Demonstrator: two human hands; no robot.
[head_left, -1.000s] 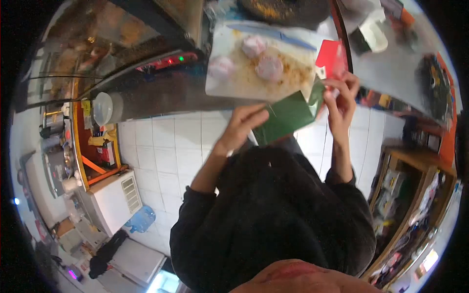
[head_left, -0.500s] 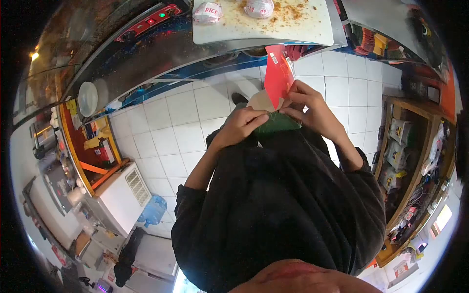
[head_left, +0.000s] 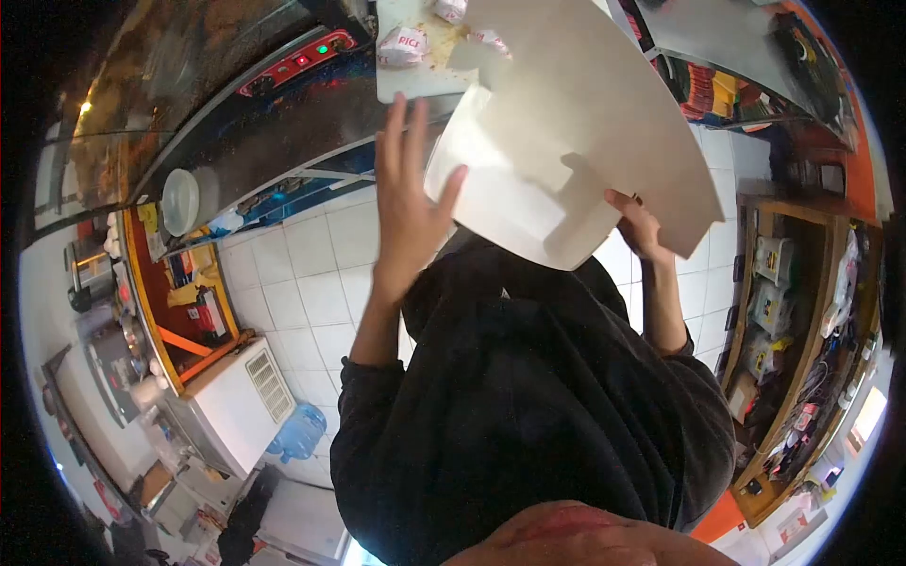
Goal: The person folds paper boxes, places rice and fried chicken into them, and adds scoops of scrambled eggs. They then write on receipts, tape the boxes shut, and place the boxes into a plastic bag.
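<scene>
A large piece of cardboard (head_left: 604, 113), plain cream on its inner side, stands partly unfolded in front of my body, with creased flaps bending upward. My right hand (head_left: 645, 226) grips its lower right edge, thumb on the inner face and the other fingers behind. To the left of the cardboard, my left hand (head_left: 406, 198) is raised with its fingers spread, holding nothing. Beyond them, a white cutting board (head_left: 425, 83) is partly hidden by the cardboard. Paper-wrapped bundles with red print, one a rounded bundle (head_left: 403, 47), lie on the board among brown crumbs.
A dark counter (head_left: 255, 165) runs along the front left, with a red control panel (head_left: 297, 63) behind it. A white bowl (head_left: 180, 202) sits at its left end. Wooden shelving (head_left: 812, 311) stands at the right, a blue water jug (head_left: 297, 432) on the floor at the left.
The folded red cardboard at my waist has been replaced in view by the large opened cream cardboard, held higher. My left hand has let go and moved up and left, fingers spreading.
</scene>
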